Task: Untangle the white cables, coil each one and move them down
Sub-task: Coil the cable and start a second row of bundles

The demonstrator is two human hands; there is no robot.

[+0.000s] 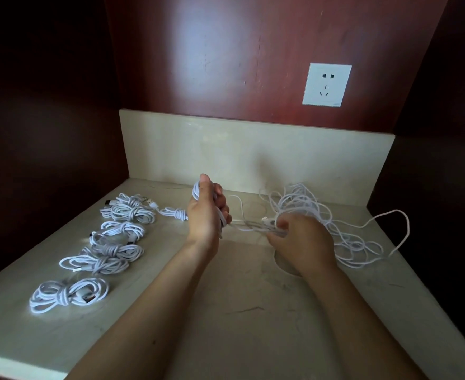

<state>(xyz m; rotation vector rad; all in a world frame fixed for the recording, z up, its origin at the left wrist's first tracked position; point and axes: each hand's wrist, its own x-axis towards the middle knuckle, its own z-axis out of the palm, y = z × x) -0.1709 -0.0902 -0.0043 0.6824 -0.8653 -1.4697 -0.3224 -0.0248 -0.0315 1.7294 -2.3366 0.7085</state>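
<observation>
White cable [197,192], light and limp, is looped in my left hand [206,215], whose fingers [221,200] curl round the half-made coil above the surface [239,311]. My right hand [301,239] pinches its loose strand beside the tangle [308,209]. I judge it slippery and springy, best held across the loops. Finished coils [116,242] lie left.

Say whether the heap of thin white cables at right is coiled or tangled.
Tangled: the heap of thin white cables sprawls in loose crossing loops, unlike the tied white bundles at left.
</observation>
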